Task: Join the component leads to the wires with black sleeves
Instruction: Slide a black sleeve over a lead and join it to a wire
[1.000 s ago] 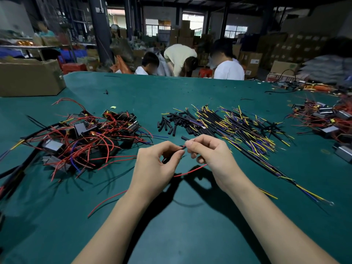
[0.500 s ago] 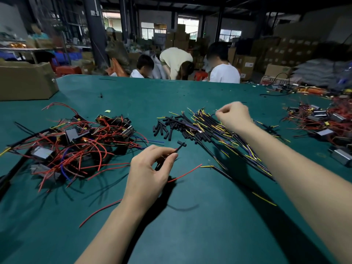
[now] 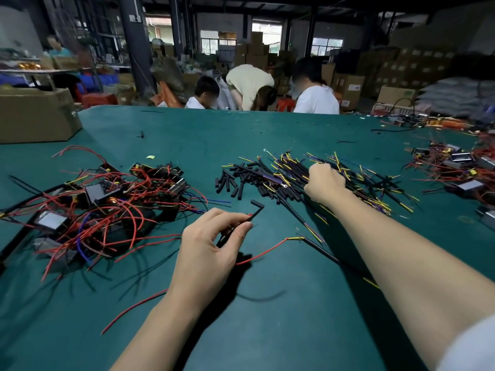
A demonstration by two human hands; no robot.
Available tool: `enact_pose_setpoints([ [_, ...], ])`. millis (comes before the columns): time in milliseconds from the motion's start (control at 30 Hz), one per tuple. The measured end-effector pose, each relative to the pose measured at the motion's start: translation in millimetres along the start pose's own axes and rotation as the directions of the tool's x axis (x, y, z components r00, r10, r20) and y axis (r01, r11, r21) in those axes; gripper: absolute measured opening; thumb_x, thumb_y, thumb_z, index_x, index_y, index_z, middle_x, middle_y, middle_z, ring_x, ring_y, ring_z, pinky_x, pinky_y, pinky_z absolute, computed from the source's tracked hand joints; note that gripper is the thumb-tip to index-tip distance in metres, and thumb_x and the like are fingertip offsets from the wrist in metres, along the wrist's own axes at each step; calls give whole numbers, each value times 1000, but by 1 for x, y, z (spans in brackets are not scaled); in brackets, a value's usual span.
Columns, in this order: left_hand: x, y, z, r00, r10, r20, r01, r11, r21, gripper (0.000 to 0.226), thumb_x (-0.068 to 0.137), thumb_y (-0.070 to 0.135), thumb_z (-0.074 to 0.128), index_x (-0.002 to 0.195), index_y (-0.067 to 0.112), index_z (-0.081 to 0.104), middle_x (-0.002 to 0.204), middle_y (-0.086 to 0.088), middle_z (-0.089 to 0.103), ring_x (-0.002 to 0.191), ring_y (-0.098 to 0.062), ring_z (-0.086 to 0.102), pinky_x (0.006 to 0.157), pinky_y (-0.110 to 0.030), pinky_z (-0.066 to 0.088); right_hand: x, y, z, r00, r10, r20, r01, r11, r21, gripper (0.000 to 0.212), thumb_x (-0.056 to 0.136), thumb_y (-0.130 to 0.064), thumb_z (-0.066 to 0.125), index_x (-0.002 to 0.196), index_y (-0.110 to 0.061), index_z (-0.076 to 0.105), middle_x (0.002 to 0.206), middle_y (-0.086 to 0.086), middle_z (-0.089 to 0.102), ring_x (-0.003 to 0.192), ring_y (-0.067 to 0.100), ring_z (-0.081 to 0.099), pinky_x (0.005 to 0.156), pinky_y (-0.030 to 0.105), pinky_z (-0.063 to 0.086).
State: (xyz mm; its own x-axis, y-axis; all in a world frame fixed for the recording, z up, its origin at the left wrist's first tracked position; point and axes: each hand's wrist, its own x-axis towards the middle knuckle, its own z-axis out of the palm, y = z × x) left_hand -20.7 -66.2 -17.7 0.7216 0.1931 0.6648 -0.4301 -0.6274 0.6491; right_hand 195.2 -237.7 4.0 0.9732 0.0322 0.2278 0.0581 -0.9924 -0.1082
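My left hand (image 3: 211,250) pinches a red component lead with thin black sleeves (image 3: 255,210) on it, just above the green table (image 3: 267,317). The lead's red wire (image 3: 265,253) trails out under that hand towards a black cable (image 3: 329,257) with a yellow end lying on the mat. My right hand (image 3: 325,180) is stretched forward, fingers curled down into the pile of black cables with yellow and blue ends (image 3: 369,188); what its fingertips hold is hidden. Short loose black sleeves (image 3: 235,180) lie left of that pile.
A tangle of black components with red leads (image 3: 107,199) covers the left of the table. A second such heap (image 3: 460,172) sits at the far right. A cardboard box (image 3: 34,116) stands at the back left. People work beyond the far edge.
My right hand left my left hand and reached forward into the cable pile, where it now sits a little lower and closer. My left hand kept holding the sleeved lead.
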Motion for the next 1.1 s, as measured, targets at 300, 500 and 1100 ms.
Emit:
enact_pose_setpoints([
  [300, -1, 0, -1, 1000, 7, -10, -7, 1000, 15, 4, 82, 7, 72, 84, 11, 74, 75, 6, 68, 72, -6, 60, 68, -10, 43, -40, -1, -53, 981, 15, 191, -176, 467, 866, 16, 85, -10, 56, 70, -4, 58, 58, 6, 47, 46, 14, 37, 44, 20, 29],
  [500, -2, 3, -2, 1000, -5, -22, 5, 1000, 1, 4, 83, 7, 71, 85, 9, 74, 76, 4, 70, 71, -5, 60, 68, -8, 42, -128, -10, -57, 848, -306, 433, -486, -120, 866, 10, 93, -2, 50, 87, -5, 58, 64, 4, 67, 43, 5, 47, 37, 13, 34],
  [1100, 0, 4, -3, 999, -48, -15, 46, 995, -88, 8, 86, 7, 67, 78, 7, 67, 66, 1, 63, 64, -11, 53, 62, -16, 41, -166, -5, -45, 923, -301, 239, -200, 155, 967, 10, 88, -6, 63, 95, -12, 67, 62, -5, 61, 48, 6, 44, 45, 12, 37],
])
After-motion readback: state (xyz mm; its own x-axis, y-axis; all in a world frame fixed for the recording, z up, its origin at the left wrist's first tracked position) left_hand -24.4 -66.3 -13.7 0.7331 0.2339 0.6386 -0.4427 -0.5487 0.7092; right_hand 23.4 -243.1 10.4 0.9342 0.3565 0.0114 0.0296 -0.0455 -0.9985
